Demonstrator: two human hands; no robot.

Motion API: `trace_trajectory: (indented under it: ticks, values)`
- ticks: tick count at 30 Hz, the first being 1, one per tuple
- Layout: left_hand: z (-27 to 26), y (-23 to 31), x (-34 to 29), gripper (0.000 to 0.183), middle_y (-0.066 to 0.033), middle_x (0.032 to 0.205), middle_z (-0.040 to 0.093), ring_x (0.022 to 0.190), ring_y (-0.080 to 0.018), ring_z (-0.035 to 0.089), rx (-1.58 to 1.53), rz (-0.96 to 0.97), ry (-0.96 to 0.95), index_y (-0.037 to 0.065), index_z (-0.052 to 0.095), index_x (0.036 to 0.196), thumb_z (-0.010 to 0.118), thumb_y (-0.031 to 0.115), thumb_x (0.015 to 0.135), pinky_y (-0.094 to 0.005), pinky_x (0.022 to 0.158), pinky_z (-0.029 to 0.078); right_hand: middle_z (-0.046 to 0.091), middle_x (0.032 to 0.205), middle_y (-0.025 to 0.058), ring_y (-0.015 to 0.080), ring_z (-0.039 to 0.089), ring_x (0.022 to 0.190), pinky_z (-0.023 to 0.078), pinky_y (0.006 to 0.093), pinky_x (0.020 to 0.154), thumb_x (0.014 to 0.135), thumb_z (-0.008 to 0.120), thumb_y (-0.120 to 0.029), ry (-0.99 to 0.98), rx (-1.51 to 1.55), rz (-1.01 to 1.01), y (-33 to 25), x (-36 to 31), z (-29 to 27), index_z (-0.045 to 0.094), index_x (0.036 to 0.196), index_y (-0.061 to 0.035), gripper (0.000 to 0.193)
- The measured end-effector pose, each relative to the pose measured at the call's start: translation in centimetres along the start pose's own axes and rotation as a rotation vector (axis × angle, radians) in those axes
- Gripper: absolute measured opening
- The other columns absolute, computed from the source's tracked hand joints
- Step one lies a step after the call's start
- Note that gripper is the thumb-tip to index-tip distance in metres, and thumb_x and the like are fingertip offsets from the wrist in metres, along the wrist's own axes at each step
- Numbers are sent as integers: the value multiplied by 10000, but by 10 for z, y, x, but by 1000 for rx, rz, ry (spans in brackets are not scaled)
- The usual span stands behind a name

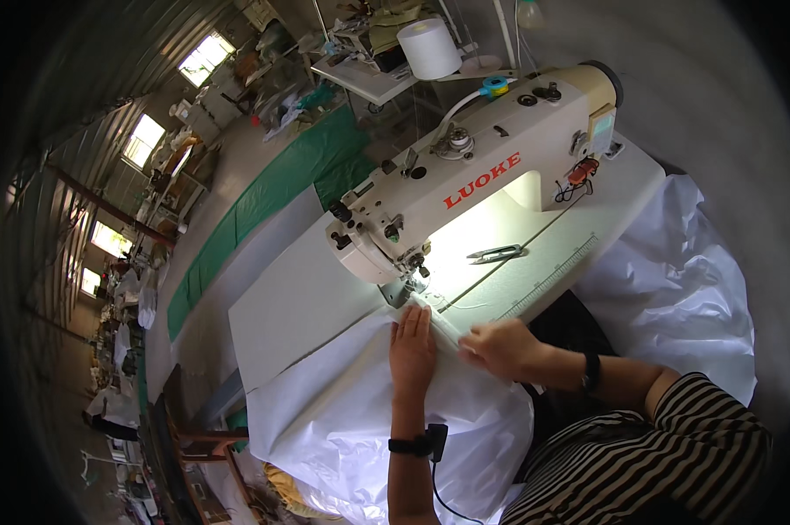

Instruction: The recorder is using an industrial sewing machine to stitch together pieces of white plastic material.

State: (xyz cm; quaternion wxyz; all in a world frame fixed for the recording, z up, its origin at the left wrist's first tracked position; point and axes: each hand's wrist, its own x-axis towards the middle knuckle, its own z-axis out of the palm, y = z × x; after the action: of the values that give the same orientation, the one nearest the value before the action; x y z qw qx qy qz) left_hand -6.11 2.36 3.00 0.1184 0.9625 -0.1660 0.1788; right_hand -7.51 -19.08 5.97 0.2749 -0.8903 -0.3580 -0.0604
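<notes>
A white sewing machine [500, 144] stands on a pale table, its lamp lighting the bed beneath the arm. Beside its presser foot [412, 284], my left hand [412, 346] lies with fingers stretched out on a white glossy sheet [325, 394]. The sheet's folded edge runs from the foot back toward me. My right hand [507, 346] is closed at that edge, apparently pinching the sheet; its fingertips are slightly blurred. A pair of thread snips [497, 254] rests on the bed, under the arm. Loose white thread lies near the foot.
More white sheeting [666, 280] hangs off the table's right side. A large white thread cone [429, 49] stands behind the machine. Beyond the table at left lies a long green sheet [237, 223]. A wooden chair [207, 446] stands at lower left. A cable hangs from my left wrist.
</notes>
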Motion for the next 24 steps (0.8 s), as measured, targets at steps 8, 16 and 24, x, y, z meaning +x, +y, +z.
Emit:
trace_trajectory:
  ticks: [8,16,24]
  values:
    - [-6,8,1,392,-113,1350,536,1317,-282,463,32,-44,-97,99,550,1304,487,103,917,-503,1078,368,636,879,125,295,664,843,527,404,725,930,531,-254,-17,44,19,49,103,35,663,1084,-129,239]
    - [0,-2,6,395,-87,1398,512,1338,-283,443,62,-43,-95,112,539,1312,467,107,924,-523,1087,347,656,823,103,291,672,801,537,402,680,885,572,-226,143,-2,36,53,101,48,679,898,-101,165]
    - [2,-14,22,344,-105,1380,529,1328,-299,455,32,17,-74,86,552,1270,446,106,943,-517,1079,357,632,815,101,281,662,789,528,405,660,875,557,-206,59,-107,47,63,102,50,662,1022,-118,201]
